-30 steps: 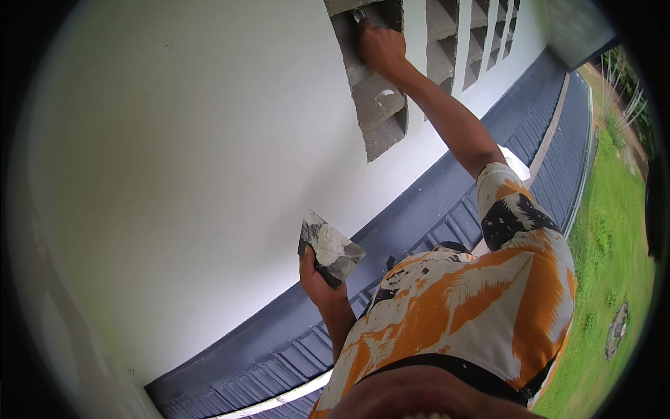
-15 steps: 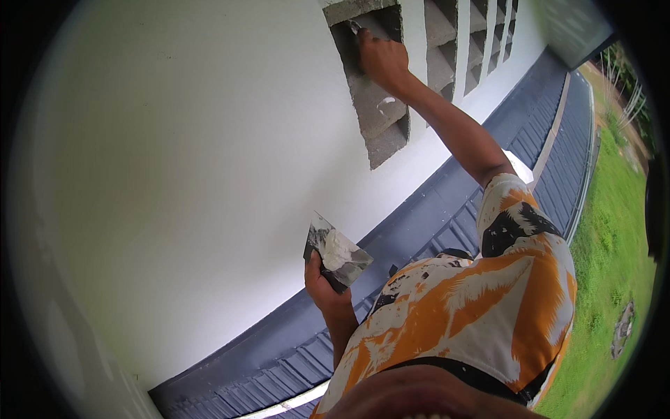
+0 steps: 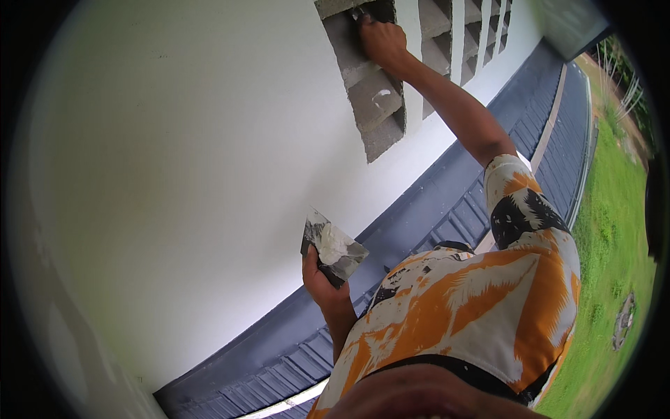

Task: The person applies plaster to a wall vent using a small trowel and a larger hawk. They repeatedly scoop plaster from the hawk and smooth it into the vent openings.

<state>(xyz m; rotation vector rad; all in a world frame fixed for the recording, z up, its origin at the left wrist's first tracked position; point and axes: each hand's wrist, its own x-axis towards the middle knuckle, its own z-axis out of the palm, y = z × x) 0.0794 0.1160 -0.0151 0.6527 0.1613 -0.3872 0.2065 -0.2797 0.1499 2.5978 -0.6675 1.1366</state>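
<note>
My left hand (image 3: 323,285) is closed round a broad scraper blade (image 3: 354,261), held in front of my chest. A thick lump of white putty (image 3: 328,244) lies smeared on its metal face. My right arm is stretched up to the wall, and my right hand (image 3: 384,45) is closed on a small putty knife (image 3: 359,12), mostly hidden by the fingers and the shadow. That hand is at the upper part of a rough grey vent opening (image 3: 371,98) in the white wall. A white putty dab (image 3: 382,94) shows on the grey block lower in the opening.
More vent openings (image 3: 436,52) run along the white wall (image 3: 174,174) to the right. Dark ribbed roofing (image 3: 447,188) slopes below the wall, close to my body. Beyond its outer edge lies green grass (image 3: 607,230), far right.
My right hand and its tool have moved slightly deeper into the opening's upper corner. The whole view has shifted a little; the left hand still holds the putty-loaded blade.
</note>
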